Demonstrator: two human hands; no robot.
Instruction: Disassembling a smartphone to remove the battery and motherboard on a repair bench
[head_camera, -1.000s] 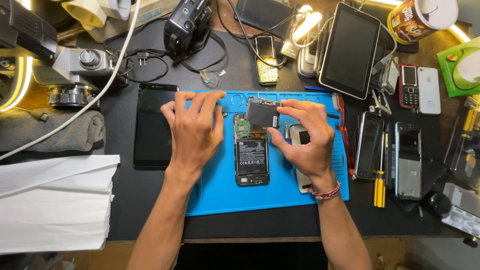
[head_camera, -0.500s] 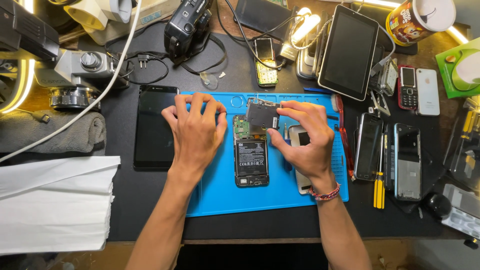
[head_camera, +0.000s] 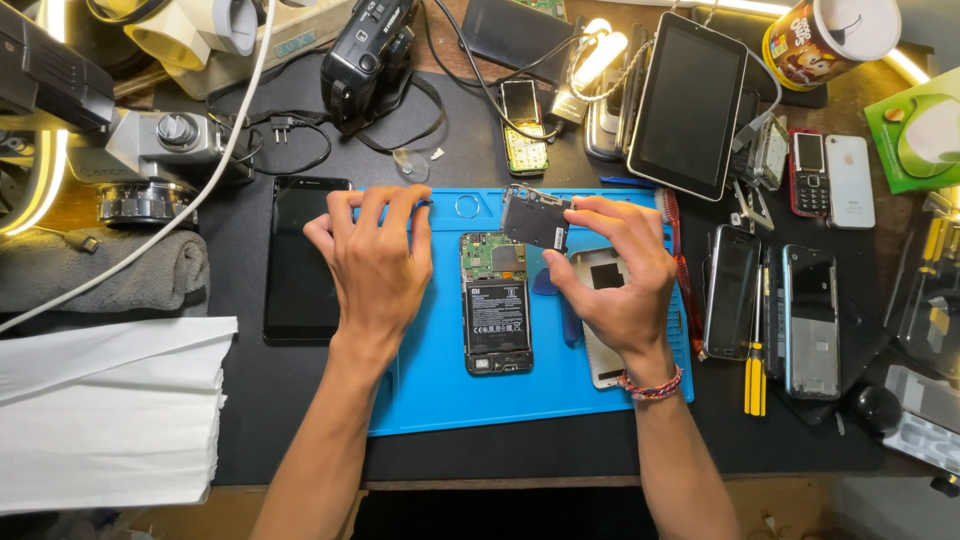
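Note:
An opened phone (head_camera: 497, 303) lies back-up on the blue work mat (head_camera: 440, 390), its battery and green circuit board showing. My right hand (head_camera: 612, 280) pinches a small dark cover plate (head_camera: 535, 218) just above and to the right of the phone's top end. Under that hand rests a grey back cover (head_camera: 603, 330) with a square hole. My left hand (head_camera: 375, 265) lies flat on the mat's left part, fingers spread, fingertips at the mat's far edge. It holds nothing that I can see.
A black phone (head_camera: 302, 260) lies screen-up left of the mat. Several phones (head_camera: 810, 320), a tablet (head_camera: 690, 105) and yellow-handled screwdrivers (head_camera: 753, 375) crowd the right side. A camcorder (head_camera: 365, 55), cables and a camera (head_camera: 160, 150) sit at the back. White paper (head_camera: 105, 410) covers the front left.
My left hand has slid slightly left and away from the open phone. The right hand still holds the dark plate in nearly the same place.

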